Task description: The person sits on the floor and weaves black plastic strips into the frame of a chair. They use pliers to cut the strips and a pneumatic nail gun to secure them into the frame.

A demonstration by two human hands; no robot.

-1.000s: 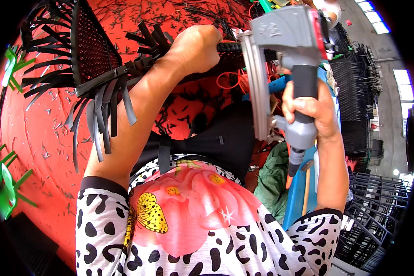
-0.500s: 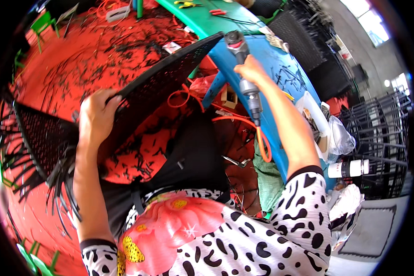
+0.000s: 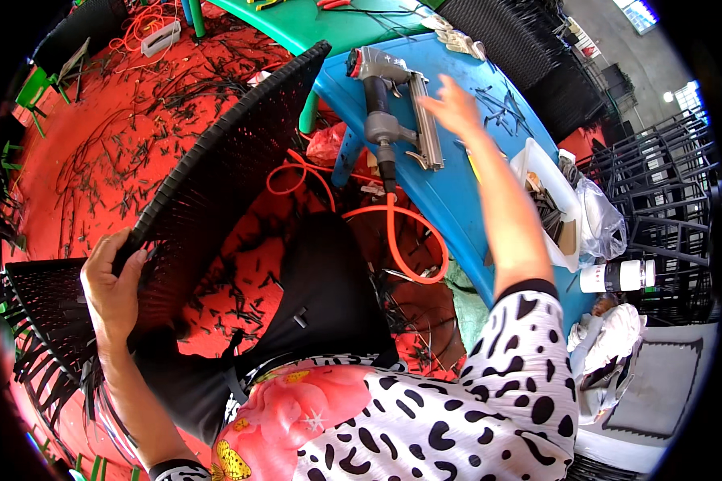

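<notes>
My left hand [image 3: 114, 289] is closed on the edge of a black woven rattan panel [image 3: 231, 140], thumb on the near side. The panel tilts up across my lap, and loose black strips hang from the piece at its left. A grey and black pneumatic staple gun [image 3: 390, 120] lies on the blue table [image 3: 457, 196], an orange air hose [image 3: 392, 240] running from its handle end. Just right of the gun, my right hand [image 3: 457, 111] hovers with its fingers apart and nothing in them, slightly blurred.
Black strip offcuts [image 3: 501, 112] and pale gloves [image 3: 460, 44] lie on the table. At its right edge are a white tray [image 3: 565, 220] and a white bottle [image 3: 618, 276]. A green table [image 3: 289, 20] adjoins behind; scraps litter the red floor [image 3: 80, 172].
The staple gun has gone from my right hand onto the blue table, and that hand has let go. My left hand and the panel have shifted left and lower in view.
</notes>
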